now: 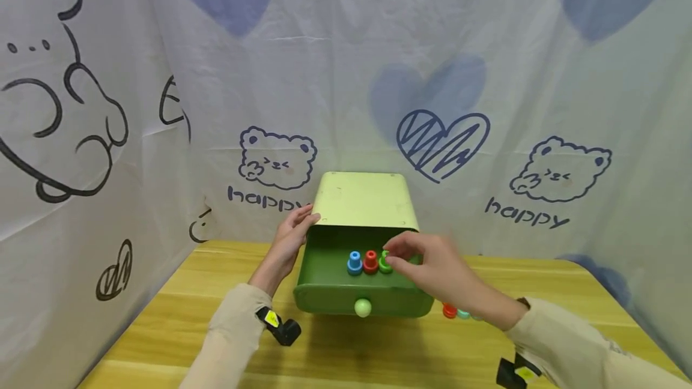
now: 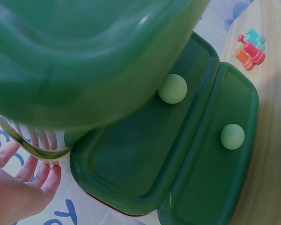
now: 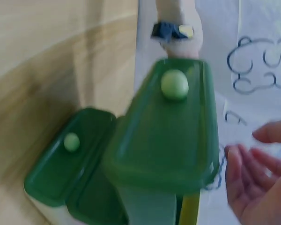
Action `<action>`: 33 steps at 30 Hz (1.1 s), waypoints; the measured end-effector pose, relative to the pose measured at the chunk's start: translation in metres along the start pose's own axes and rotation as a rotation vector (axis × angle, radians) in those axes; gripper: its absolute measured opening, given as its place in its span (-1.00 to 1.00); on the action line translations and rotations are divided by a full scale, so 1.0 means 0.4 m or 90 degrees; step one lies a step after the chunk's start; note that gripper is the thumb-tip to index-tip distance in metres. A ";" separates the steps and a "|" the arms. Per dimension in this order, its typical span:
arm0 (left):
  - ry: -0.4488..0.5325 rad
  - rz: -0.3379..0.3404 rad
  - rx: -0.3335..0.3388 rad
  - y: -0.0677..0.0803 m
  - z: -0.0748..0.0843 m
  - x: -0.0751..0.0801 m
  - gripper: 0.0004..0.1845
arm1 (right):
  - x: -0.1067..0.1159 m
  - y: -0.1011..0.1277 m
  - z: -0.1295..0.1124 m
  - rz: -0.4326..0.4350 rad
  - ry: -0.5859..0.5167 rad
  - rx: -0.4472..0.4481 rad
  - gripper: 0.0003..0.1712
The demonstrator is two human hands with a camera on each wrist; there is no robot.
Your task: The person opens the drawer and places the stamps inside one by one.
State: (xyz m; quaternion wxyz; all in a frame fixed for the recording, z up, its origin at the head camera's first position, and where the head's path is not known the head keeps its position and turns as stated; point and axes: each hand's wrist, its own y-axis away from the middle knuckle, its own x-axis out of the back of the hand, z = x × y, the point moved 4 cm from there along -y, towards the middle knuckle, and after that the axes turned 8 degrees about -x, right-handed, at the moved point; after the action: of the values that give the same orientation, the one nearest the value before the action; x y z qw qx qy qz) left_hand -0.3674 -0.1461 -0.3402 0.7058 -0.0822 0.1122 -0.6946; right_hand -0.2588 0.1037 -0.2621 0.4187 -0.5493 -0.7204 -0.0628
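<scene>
Drawer standing open in pale-topped cabinet

Three pegs stand upright in a row inside the drawer: blue peg, red peg and green peg, set close beside one another. Right hand is over the drawer's right side, its thumb and index finger at the green peg. The right wrist view shows the fingers bent loosely, with thumb tip and fingertips apart; contact with the peg cannot be confirmed.

Left hand rests against the cabinet's left side, thumb near the top front edge, fingers spread and gripping no loose item.

Below the drawer are two further drawers, the middle drawer and bottom drawer, both shut, each with a round pale knob.

Outside the cabinet, several coloured pieces lie close together on the wooden table, right of the cabinet. Printed cloth hangs behind.
</scene>
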 end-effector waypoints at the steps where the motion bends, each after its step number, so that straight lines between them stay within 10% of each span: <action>1: 0.000 0.001 0.000 0.000 0.000 -0.001 -0.38 | -0.004 0.008 -0.002 0.000 -0.006 -0.008 -0.86; 16: 0.000 0.013 0.005 0.001 -0.008 0.005 -0.38 | -0.074 0.091 -0.019 0.015 -0.019 0.045 -0.94; 23: -0.001 0.014 0.006 -0.001 -0.004 0.002 -0.38 | -0.134 0.110 0.014 -0.079 -0.011 -0.017 -0.91; 33: -0.003 0.007 0.011 -0.007 -0.006 0.001 -0.38 | -0.188 0.104 0.044 -0.049 -0.019 -0.075 -0.75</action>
State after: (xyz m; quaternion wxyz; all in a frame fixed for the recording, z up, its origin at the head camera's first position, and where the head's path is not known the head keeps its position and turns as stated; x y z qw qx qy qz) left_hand -0.3709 -0.1464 -0.3419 0.7108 -0.0769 0.1051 -0.6913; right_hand -0.2298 0.0739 -0.3394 0.3723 -0.5458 -0.7421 -0.1129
